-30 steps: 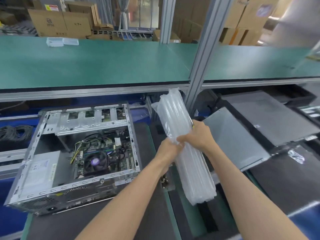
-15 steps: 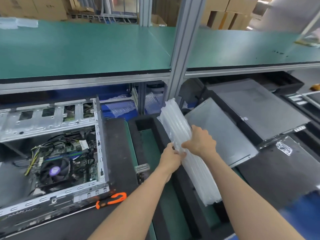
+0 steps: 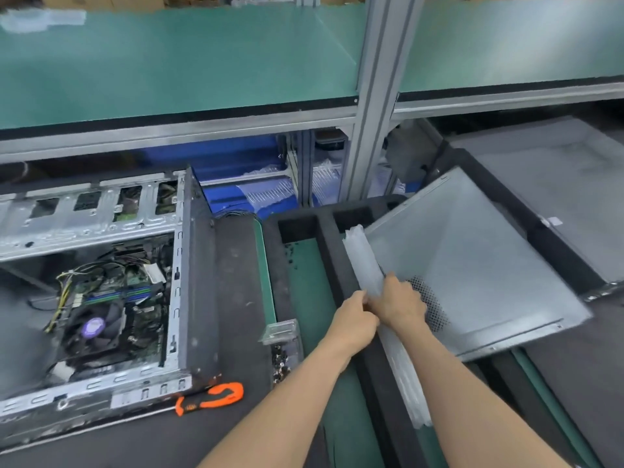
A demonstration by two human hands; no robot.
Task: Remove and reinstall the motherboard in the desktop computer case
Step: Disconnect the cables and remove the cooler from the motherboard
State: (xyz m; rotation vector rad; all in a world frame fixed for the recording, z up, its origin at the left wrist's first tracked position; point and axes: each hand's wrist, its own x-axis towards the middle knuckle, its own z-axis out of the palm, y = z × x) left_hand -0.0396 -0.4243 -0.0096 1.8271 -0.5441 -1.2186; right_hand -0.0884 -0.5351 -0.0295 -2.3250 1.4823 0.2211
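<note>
The open desktop case (image 3: pixel 182 265) lies on its side at the left. Inside it sits the motherboard (image 3: pixel 135 292) with a black cooler fan (image 3: pixel 93 327) and loose cables. To the right, both hands hold a long clear air-cushion packing sheet (image 3: pixel 363 258) standing on edge along a black foam divider. My left hand (image 3: pixel 354 320) grips its near left edge. My right hand (image 3: pixel 401 302) grips it from the right, touching the left hand. Behind the sheet leans the grey metal side panel (image 3: pixel 479 265).
An orange-handled tool (image 3: pixel 212 398) lies by the case's front corner. A small clear plastic box (image 3: pixel 280 331) with screws stands on the green belt. Black foam trays (image 3: pixel 304 228) fill the middle. More grey panels (image 3: pixel 557 184) lie at the right. A green shelf (image 3: pixel 169 69) overhangs the bench.
The air-cushion sheet has come down from upright in front of the post to low beside the side panel. Both hands moved down with it. The view shifted right.
</note>
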